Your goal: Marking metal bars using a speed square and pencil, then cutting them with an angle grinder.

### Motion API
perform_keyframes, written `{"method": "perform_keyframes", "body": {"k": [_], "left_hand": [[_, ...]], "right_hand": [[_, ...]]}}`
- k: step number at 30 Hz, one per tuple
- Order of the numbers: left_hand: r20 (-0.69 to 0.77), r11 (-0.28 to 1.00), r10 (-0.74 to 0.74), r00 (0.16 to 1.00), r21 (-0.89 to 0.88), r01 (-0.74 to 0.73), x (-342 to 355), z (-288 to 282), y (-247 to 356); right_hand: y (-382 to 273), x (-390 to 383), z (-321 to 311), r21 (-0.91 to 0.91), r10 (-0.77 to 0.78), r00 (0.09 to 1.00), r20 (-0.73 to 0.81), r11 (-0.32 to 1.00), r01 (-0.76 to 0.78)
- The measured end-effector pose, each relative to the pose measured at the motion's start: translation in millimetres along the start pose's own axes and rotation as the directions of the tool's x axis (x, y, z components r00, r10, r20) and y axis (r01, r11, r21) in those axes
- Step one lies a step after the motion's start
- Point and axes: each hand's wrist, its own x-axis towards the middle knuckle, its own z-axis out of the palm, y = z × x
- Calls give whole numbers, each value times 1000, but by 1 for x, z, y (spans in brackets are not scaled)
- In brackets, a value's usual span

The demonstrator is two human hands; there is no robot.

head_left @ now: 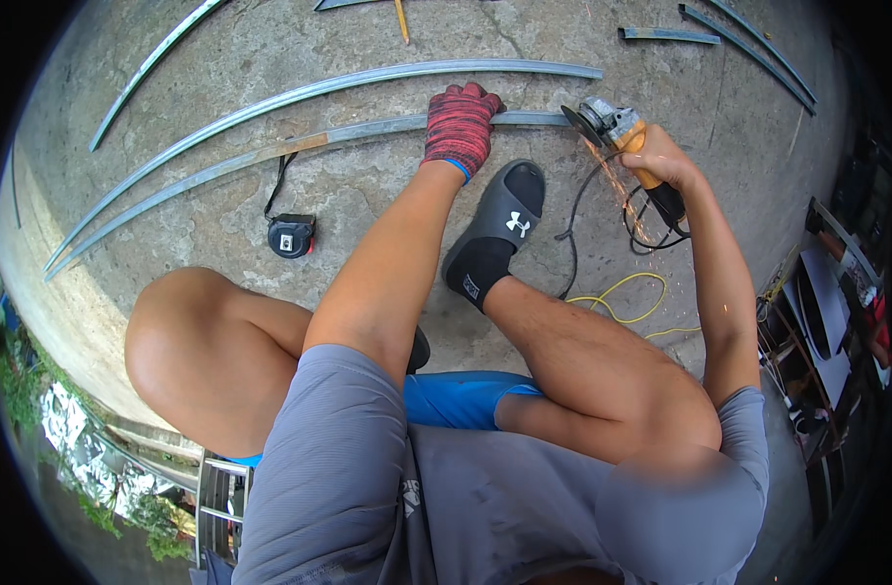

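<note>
Pressing metal strip (pixel 368 132) under left hand (pixel 458 125); right hand (pixel 660 161) grips grinder (pixel 612 127).

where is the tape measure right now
In the head view the tape measure lies on the concrete floor at the person's left, just below the nearer metal strip and left of the gloved left hand.

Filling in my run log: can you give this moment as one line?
left hand: gloved, pressing metal strip | right hand: holding grinder | disc at strip end, sparks | tape measure on floor
</note>
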Motion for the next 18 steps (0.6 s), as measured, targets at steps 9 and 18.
{"method": "perform_keyframes", "body": {"k": [9,18], "left_hand": [[5,1000,2,1000,13,-2,1,0,0],[4,1000,-7,1000,12,7,0,-1,2]], "right_hand": [[7,5,-2,-33,-5,1000,-2,999,5],[8,5,0,0,-2,1000,-2,1000,2]]}}
